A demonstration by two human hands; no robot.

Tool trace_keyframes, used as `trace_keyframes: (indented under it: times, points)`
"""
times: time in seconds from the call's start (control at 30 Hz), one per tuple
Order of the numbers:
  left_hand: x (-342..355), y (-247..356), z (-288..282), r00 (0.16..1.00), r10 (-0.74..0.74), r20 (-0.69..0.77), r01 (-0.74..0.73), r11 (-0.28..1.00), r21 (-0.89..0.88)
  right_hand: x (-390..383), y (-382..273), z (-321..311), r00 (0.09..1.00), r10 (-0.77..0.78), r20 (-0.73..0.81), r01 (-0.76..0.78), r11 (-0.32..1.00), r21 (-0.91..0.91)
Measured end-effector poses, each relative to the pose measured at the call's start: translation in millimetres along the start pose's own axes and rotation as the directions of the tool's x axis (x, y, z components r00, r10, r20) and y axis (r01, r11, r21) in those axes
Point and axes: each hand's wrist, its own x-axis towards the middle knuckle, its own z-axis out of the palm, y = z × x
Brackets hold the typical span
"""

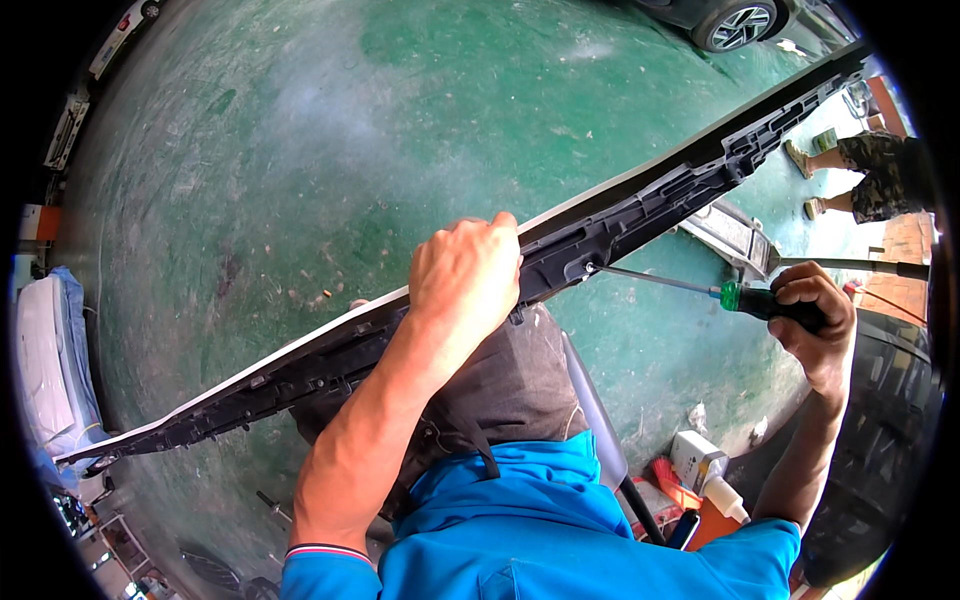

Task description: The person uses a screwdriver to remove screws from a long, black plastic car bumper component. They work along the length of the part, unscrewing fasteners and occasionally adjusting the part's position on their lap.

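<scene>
A long black plastic car trim panel [640,215] with a white outer edge lies slantwise across my lap, from the lower left to the upper right. My left hand [468,268] is closed over its upper edge near the middle, with the fingertips hidden behind it. In my right hand [822,322] is a screwdriver [745,298] with a green and black handle. Its long thin shaft points left, and the tip meets a small metal fastener [590,267] on the panel's underside.
A floor jack [735,235] stands beyond the screwdriver. A person in camouflage shorts [880,180] is at the far right, and a car wheel [740,27] shows at the top. By my right elbow are a white box [697,460] and a bottle [725,498]. Wrapped items [50,350] sit at left.
</scene>
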Motion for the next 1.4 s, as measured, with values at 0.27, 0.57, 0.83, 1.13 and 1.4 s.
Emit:
trace_keyframes:
  times: [0.27, 0.57, 0.83, 1.13, 1.4]
  points:
    - [0, -1, 2, 1.0, 0.01, -0.015, -0.01, 1.0, -0.009, 1, -4, 0, 0.999, -0.046, 0.024, 0.047, 0.998, -0.052]
    - [2, -1, 1, 1.0, 0.018, -0.009, -0.018, 1.0, 0.005, 0, -21, 7, 0.984, -0.16, 0.074, 0.171, 0.971, -0.168]
    - [1, -3, 3, 1.0, 0.025, -0.015, -0.025, 1.0, 0.011, 0, -28, 8, 0.984, -0.163, 0.067, 0.174, 0.964, -0.201]
    - [-3, -2, 2, 1.0, 0.009, -0.013, -0.009, 1.0, 0.013, 17, -40, 6, 0.986, -0.136, 0.093, 0.153, 0.967, -0.204]
    - [-3, 0, 5, 0.999, 0.017, -0.04, -0.016, 1.0, 0.02, 70, -81, 19, 0.898, -0.415, 0.146, 0.44, 0.84, -0.316]
